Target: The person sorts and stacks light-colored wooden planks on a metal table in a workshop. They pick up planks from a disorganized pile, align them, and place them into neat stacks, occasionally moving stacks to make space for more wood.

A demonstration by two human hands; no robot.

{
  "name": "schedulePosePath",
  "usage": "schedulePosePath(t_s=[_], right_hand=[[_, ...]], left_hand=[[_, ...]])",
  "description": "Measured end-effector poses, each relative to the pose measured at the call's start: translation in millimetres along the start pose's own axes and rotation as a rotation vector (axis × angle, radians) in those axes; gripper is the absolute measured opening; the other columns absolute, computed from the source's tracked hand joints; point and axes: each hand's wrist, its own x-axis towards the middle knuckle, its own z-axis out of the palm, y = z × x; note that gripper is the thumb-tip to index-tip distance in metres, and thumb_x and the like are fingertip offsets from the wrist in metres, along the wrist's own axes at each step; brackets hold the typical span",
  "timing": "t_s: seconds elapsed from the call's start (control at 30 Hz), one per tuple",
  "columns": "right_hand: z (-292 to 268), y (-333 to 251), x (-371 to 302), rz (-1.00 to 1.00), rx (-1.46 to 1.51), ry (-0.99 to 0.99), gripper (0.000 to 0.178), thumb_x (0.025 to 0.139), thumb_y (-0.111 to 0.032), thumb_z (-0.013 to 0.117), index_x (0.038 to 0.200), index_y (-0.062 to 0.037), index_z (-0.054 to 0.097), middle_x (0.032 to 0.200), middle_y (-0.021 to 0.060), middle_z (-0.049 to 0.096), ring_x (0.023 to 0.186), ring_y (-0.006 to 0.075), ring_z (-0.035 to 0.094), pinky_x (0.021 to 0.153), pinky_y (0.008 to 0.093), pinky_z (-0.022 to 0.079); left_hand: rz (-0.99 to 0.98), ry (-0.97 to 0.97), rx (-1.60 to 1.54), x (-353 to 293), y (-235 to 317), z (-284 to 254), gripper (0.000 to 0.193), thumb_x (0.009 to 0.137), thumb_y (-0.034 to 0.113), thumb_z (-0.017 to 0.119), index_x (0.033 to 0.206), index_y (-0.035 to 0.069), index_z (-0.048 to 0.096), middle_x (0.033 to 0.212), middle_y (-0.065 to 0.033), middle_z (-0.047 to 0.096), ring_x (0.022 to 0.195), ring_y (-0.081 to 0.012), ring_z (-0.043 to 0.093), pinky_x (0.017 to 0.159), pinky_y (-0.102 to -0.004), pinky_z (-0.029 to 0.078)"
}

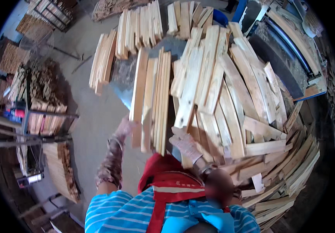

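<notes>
Both hands steady your bundle of wooden slats point(150, 99) at twelve o'clock: left hand point(125, 126) clasps its near edge, right hand point(185, 145) props underneath, keeping it off the loose slat pile point(249, 116) at two o'clock.

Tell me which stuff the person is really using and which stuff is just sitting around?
In use:
- left hand, gloved, on the bundle's left edge
- right hand, gloved, at its lower right
- bundle of wooden slats, held up on edge

Just lying about:
- big heap of loose slats to the right
- stacked slats farther off
- rack of wood pieces on the left
- concrete floor
</notes>
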Motion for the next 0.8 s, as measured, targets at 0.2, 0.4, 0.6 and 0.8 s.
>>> schedulePosePath(t_s=[0.2,0.4,0.6,0.8], right_hand=[[59,-33,87,0.114,-0.361,0.275,0.061,0.089,-0.030,0.067,0.137,0.0035,0.051,0.136,0.0217,0.059,0.122,0.0343,0.059,0.105,0.0427,0.047],[34,-56,85,-0.070,-0.894,0.509,0.074,0.079,-0.032,0.073,0.142,-0.0011,0.047,0.151,0.0235,0.040,0.138,0.0407,0.041,0.114,0.0523,0.036],[22,-5,99,0.028,-1.251,0.606,0.091,0.066,-0.028,0.076,0.146,-0.0011,0.040,0.152,0.0235,0.035,0.142,0.0434,0.035,0.115,0.0545,0.034],[7,-42,81,0.159,-0.566,0.653,0.094,0.070,-0.017,0.070,0.154,-0.0006,0.032,0.159,0.0280,0.030,0.144,0.0477,0.034,0.119,0.0478,0.033]], left_hand=[[-0.335,-0.110,-0.348,12,-93,16,0.050,0.078,0.016,0.072,0.119,-0.011,0.064,0.116,-0.0169,0.070,0.111,-0.0288,0.066,0.102,-0.0392,0.049],[-0.291,-0.062,-0.491,-7,-94,22,0.053,0.076,0.013,0.073,0.123,-0.010,0.060,0.109,-0.0177,0.071,0.105,-0.0294,0.067,0.098,-0.0394,0.053],[-0.200,-0.033,-0.529,-19,-52,37,0.056,0.077,0.019,0.078,0.125,-0.004,0.062,0.114,-0.0126,0.069,0.108,-0.0265,0.066,0.100,-0.0393,0.051],[-0.241,-0.169,-0.524,2,-34,34,0.063,0.081,0.014,0.072,0.137,-0.005,0.050,0.121,-0.0157,0.066,0.111,-0.0292,0.066,0.097,-0.0413,0.054]])
